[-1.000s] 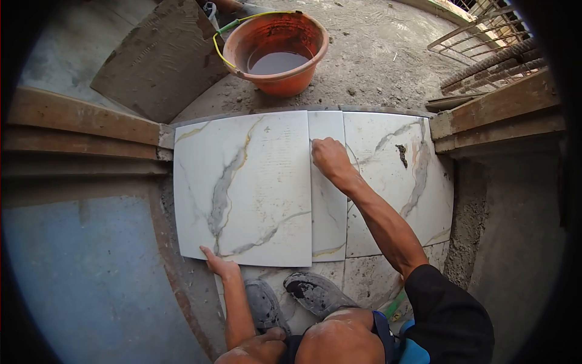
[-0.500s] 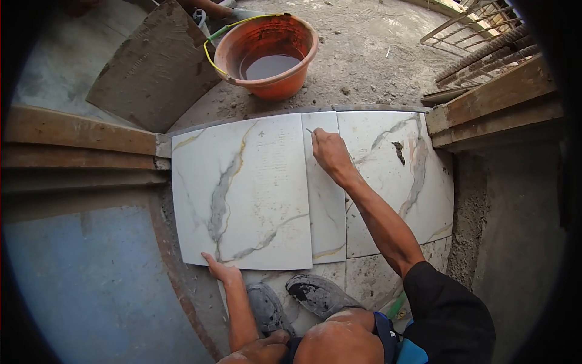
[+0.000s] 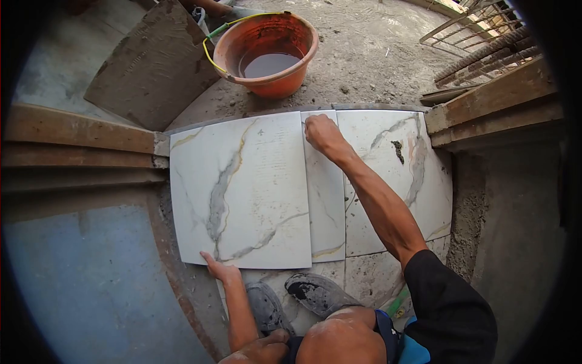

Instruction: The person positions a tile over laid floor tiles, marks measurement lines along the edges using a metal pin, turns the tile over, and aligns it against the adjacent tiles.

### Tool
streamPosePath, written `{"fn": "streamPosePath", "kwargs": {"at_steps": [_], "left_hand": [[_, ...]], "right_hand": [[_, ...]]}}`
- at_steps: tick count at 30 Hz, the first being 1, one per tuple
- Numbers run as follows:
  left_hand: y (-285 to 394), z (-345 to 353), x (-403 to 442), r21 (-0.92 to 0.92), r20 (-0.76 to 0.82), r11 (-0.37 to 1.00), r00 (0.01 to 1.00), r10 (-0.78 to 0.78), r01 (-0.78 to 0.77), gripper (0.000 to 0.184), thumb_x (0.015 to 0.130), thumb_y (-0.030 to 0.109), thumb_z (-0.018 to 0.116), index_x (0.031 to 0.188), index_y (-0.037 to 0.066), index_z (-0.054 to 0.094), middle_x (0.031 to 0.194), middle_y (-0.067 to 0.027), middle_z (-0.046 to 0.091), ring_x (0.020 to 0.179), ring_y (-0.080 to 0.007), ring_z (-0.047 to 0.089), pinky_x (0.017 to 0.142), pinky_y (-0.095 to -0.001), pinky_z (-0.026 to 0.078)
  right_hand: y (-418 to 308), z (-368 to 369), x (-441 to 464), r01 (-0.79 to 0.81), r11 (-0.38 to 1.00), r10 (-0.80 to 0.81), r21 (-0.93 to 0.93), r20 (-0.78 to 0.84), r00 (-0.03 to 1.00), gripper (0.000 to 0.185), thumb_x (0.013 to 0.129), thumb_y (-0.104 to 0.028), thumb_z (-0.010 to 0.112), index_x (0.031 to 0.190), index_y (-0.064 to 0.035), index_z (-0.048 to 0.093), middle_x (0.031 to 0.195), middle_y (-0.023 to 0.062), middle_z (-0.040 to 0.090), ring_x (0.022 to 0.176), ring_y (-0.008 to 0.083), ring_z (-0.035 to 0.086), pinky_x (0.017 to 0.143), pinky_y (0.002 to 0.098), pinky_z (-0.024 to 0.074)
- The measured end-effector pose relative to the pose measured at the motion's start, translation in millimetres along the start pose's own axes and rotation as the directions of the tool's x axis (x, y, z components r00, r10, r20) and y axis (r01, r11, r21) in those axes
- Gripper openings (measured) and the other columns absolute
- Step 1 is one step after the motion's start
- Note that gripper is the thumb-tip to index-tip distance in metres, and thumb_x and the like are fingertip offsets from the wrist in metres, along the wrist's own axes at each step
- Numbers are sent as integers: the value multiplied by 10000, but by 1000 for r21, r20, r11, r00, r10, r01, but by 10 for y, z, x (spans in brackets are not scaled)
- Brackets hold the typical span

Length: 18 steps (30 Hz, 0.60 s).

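Observation:
A large white tile (image 3: 242, 194) with grey and gold veins lies over part of another veined tile (image 3: 326, 200). My left hand (image 3: 223, 268) is at the front edge of the upper tile, its thumb on top and its other fingers hidden beneath. Near the far end of the upper tile's right edge, my right hand (image 3: 323, 134) is closed over the lower tile. In it is a thin pencil-like tool, mostly hidden by the fingers now. To the right lies a third veined tile (image 3: 394, 182) with a dark clump of mortar (image 3: 398, 151).
Beyond the tiles stands an orange bucket (image 3: 276, 73) of murky water, beside a mortar-smeared board (image 3: 154, 67). Wooden frame posts (image 3: 79, 130) flank both sides. Rusty rebar (image 3: 485, 60) lies at the far right. My shoes (image 3: 315, 294) rest on the front tiles.
My right hand has moved away from me along the upper tile's right edge, and the thin tool's tip seen earlier is now mostly hidden. My left hand stays at the front edge.

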State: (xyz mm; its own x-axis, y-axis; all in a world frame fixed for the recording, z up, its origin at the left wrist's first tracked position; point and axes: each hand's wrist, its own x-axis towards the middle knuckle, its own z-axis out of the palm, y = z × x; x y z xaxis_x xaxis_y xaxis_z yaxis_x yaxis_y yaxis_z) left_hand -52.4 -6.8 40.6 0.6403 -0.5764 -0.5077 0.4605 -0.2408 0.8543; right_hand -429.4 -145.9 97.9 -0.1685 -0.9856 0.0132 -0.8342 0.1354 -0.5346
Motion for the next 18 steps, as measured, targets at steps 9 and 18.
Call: {"fn": "streamPosePath", "kwargs": {"at_steps": [9,18], "left_hand": [[-85,-84,124,-6,-5,999,999,41,-41,656,875,379,544,1285,-96,353,1333,-152,393,1178,-259,424,990,-358,339],[-39,-58,69,20,-14,999,1000,28,-28,655,874,382,541,1296,-80,348,1344,-146,382,1178,-261,424,995,-373,331]], "right_hand": [[-136,145,-715,-54,997,50,63,54,997,177,779,-90,499,689,53,553,652,290,553,640,447,565,614,492,458],[-80,152,-263,-112,990,124,88,-147,981,173,794,-69,466,756,76,552,680,317,573,674,447,603,625,475,506]]}}
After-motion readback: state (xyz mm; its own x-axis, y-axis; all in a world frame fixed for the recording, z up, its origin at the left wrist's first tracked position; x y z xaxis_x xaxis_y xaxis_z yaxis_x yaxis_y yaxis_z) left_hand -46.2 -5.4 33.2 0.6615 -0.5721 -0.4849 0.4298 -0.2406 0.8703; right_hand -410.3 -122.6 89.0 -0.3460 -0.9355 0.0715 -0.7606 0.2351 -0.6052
